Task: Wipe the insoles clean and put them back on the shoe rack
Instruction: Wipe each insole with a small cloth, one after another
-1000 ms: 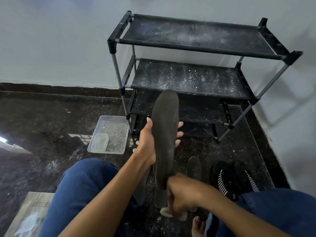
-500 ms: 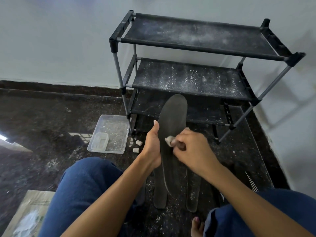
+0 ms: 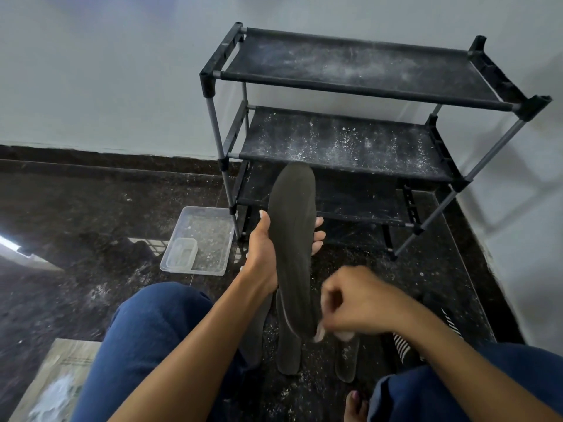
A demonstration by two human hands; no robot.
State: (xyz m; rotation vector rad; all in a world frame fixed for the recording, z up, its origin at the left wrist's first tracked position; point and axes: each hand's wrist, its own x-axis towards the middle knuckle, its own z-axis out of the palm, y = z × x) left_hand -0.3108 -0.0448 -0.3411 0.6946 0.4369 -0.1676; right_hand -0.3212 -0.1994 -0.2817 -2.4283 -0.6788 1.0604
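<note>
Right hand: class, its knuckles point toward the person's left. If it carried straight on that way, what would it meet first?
Probably the heel end of the held insole, which the right hand is almost touching; beyond that, the left forearm. Depth is hard to judge from one view.

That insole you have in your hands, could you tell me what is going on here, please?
A person sitting on the floor holds a dark insole upright in the left hand. The right hand presses a small white wipe against its lower end. More insoles lie on the speckled floor beneath. The black shoe rack behind is dusted with white powder, and no insole shows on its shelves yet. A clear plastic tray sits beside the rack.
</note>
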